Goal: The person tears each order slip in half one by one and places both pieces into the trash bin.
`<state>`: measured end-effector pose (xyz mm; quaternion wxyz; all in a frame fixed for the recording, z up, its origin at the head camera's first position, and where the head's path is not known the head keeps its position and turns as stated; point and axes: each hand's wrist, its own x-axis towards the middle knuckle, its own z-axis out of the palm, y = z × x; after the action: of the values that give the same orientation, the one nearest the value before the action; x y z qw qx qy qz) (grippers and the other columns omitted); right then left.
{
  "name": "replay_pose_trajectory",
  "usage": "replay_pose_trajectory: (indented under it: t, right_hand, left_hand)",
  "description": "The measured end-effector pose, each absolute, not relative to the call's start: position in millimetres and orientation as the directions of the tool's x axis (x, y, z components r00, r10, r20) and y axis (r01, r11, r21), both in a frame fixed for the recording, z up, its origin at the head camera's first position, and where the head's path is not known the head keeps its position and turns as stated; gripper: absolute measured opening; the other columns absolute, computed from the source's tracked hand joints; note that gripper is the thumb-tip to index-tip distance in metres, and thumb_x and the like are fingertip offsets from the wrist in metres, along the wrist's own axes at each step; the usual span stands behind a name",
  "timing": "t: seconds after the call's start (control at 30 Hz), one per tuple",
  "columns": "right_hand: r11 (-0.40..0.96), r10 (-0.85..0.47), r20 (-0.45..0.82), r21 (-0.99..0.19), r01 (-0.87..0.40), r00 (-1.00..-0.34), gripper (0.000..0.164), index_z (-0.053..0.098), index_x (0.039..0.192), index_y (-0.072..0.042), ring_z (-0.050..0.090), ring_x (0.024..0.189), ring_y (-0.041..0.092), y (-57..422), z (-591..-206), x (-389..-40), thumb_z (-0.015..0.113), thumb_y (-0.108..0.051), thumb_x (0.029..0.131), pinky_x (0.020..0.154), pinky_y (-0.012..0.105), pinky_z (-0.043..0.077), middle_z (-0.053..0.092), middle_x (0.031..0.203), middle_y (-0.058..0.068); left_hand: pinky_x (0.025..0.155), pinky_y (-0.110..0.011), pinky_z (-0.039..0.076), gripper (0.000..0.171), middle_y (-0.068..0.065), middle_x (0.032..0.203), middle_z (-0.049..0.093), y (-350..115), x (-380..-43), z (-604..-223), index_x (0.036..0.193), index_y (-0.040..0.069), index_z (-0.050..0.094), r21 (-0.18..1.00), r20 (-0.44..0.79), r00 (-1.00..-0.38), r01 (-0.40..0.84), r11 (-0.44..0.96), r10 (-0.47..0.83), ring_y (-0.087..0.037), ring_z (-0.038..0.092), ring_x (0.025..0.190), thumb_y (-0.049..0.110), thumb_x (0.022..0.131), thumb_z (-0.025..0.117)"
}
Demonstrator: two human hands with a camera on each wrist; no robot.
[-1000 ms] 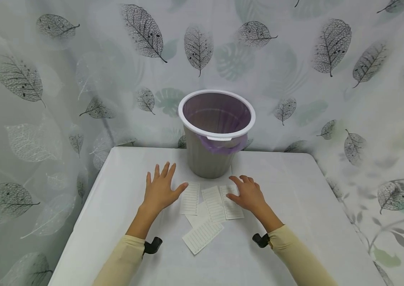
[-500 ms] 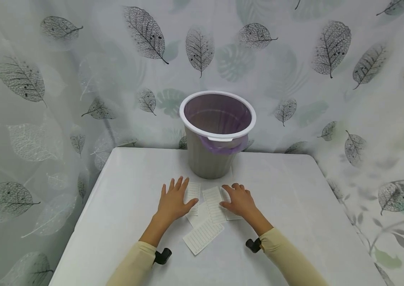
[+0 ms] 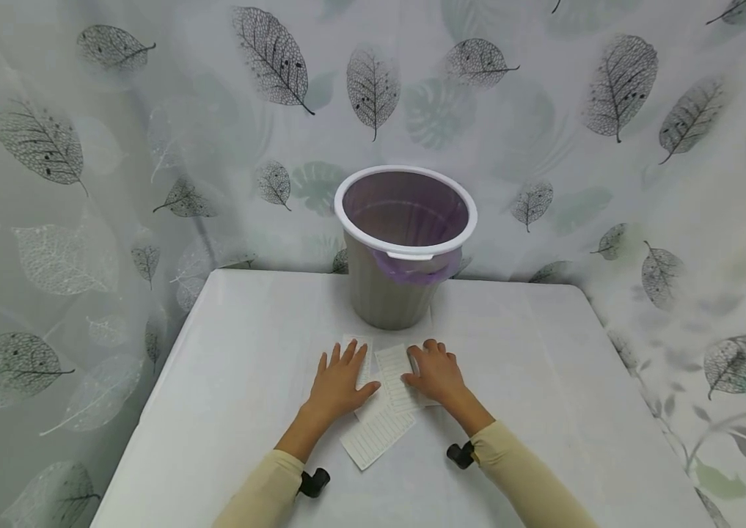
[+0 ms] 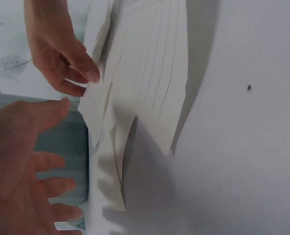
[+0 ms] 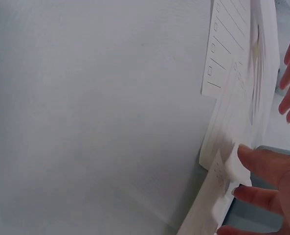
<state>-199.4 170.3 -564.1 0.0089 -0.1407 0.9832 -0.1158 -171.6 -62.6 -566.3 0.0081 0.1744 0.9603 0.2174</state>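
Note:
Several lined paper slips lie loosely overlapped on the white table, among them a lower slip (image 3: 378, 438) and a middle slip (image 3: 397, 378). Spread fingers and thumb mark my left hand (image 3: 339, 385), which is over the left-hand slip (image 3: 362, 342) and covers most of it. In the left wrist view, the fingers of the left hand (image 4: 32, 171) are apart, with no slip held. My right hand (image 3: 437, 372) is over the right-hand slips, fingers bent a little. In the right wrist view, the thumb and fingers of the right hand (image 5: 267, 191) stand apart beside the paper edges.
A grey bucket (image 3: 382, 293) with a white rim and a purple liner stands at the back of the table (image 3: 214, 396), just beyond the slips. A leaf-patterned curtain (image 3: 214, 88) hangs behind and along both sides.
My left hand has moved right and nearer, coming over the left-hand slip. My right hand has shifted left and slightly nearer onto the slips. The bucket stays put.

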Motion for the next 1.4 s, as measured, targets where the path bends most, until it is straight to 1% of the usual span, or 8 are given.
replay_pose_trajectory:
  t: [0.27, 0.5, 0.67, 0.77, 0.93, 1.03, 1.23, 1.4]
  right_hand:
    - [0.907, -0.296, 0.089, -0.285, -0.309, -0.951, 0.024, 0.069, 0.102, -0.012, 0.054, 0.116, 0.042, 166.6, -573.4, -196.4, 0.086, -0.02, 0.088, 0.09, 0.064, 0.048, 0.059, 0.126, 0.021]
    - [0.857, -0.333, 0.199, -0.343, -0.384, -0.922, 0.015, 0.068, 0.09, -0.015, 0.056, 0.111, 0.038, 163.1, -575.3, -194.7, 0.083, -0.01, 0.09, 0.088, 0.064, 0.048, 0.061, 0.12, 0.015]
    - [0.814, -0.365, 0.286, -0.364, -0.453, -0.886, 0.015, 0.07, 0.091, -0.015, 0.058, 0.111, 0.035, 159.5, -571.1, -192.4, 0.083, -0.008, 0.089, 0.087, 0.064, 0.049, 0.064, 0.116, 0.011]
    - [0.785, -0.379, 0.342, -0.372, -0.495, -0.86, 0.016, 0.07, 0.091, -0.014, 0.059, 0.111, 0.036, 156.6, -566.0, -191.8, 0.084, -0.008, 0.088, 0.087, 0.064, 0.049, 0.064, 0.115, 0.01]
    - [0.724, -0.391, 0.442, -0.394, -0.566, -0.807, 0.017, 0.069, 0.091, -0.012, 0.062, 0.106, 0.034, 153.7, -555.7, -192.5, 0.085, -0.006, 0.086, 0.083, 0.06, 0.05, 0.067, 0.11, 0.008]
    - [0.666, -0.391, 0.493, -0.431, -0.609, -0.777, 0.018, 0.068, 0.091, -0.009, 0.063, 0.1, 0.033, 153.8, -547.8, -192.2, 0.084, -0.003, 0.086, 0.08, 0.055, 0.052, 0.069, 0.103, 0.007]
    - [0.591, -0.366, 0.481, -0.541, -0.598, -0.797, 0.012, 0.07, 0.096, -0.008, 0.067, 0.09, 0.026, 156.9, -531.4, -188.6, 0.08, -0.003, 0.091, 0.078, 0.049, 0.055, 0.072, 0.093, 0.004]
    - [0.578, -0.342, 0.452, -0.59, -0.563, -0.824, 0.006, 0.075, 0.098, -0.006, 0.069, 0.085, 0.024, 160.2, -521.8, -187.3, 0.077, -0.003, 0.094, 0.074, 0.047, 0.057, 0.072, 0.091, 0.005]
  left_hand:
    - [0.114, -0.068, 0.026, 0.077, -0.02, 0.159, 0.041, -51.3, -167.4, -575.4, 0.156, 0.006, 0.047, 0.391, 0.05, -0.921, 0.373, 0.841, 0.386, -0.053, 0.032, 0.145, 0.051, 0.097, 0.07]
    - [0.114, -0.066, 0.028, 0.076, -0.021, 0.157, 0.044, -46.2, -167.6, -578.7, 0.155, 0.005, 0.047, 0.393, 0.065, -0.925, 0.368, 0.843, 0.374, -0.052, 0.035, 0.144, 0.049, 0.097, 0.07]
    - [0.104, -0.057, 0.046, 0.07, -0.021, 0.142, 0.06, -45.2, -174.1, -579.9, 0.15, 0.002, 0.051, 0.425, 0.199, -0.903, 0.429, 0.797, 0.38, -0.045, 0.057, 0.128, 0.039, 0.096, 0.075]
    - [0.086, -0.05, 0.057, 0.056, -0.019, 0.125, 0.07, -45.4, -178.2, -577.3, 0.141, 0.002, 0.06, 0.508, 0.269, -0.898, 0.439, 0.741, 0.348, -0.038, 0.069, 0.109, 0.03, 0.095, 0.078]
    - [0.071, -0.046, 0.058, 0.021, -0.014, 0.104, 0.076, -47.9, -182.3, -568.2, 0.114, 0.004, 0.074, 0.651, 0.323, -0.908, 0.417, 0.634, 0.266, -0.03, 0.074, 0.091, 0.016, 0.097, 0.075]
    - [0.065, -0.038, 0.055, 0.007, -0.006, 0.088, 0.074, -50.1, -184.3, -562.2, 0.095, 0.007, 0.073, 0.689, 0.359, -0.903, 0.426, 0.586, 0.235, -0.02, 0.068, 0.074, 0.013, 0.096, 0.075]
    - [0.051, -0.027, 0.027, 0.029, 0.009, 0.062, 0.033, -55.6, -185.1, -548.0, 0.076, 0.012, 0.057, 0.769, 0.374, -0.905, 0.425, 0.477, 0.203, -0.006, 0.027, 0.055, 0.014, 0.098, 0.075]
    - [0.05, -0.026, 0.025, 0.036, 0.012, 0.06, 0.028, -60.8, -185.9, -542.4, 0.072, 0.014, 0.05, 0.817, 0.361, -0.914, 0.405, 0.411, 0.184, -0.005, 0.025, 0.054, 0.016, 0.099, 0.074]
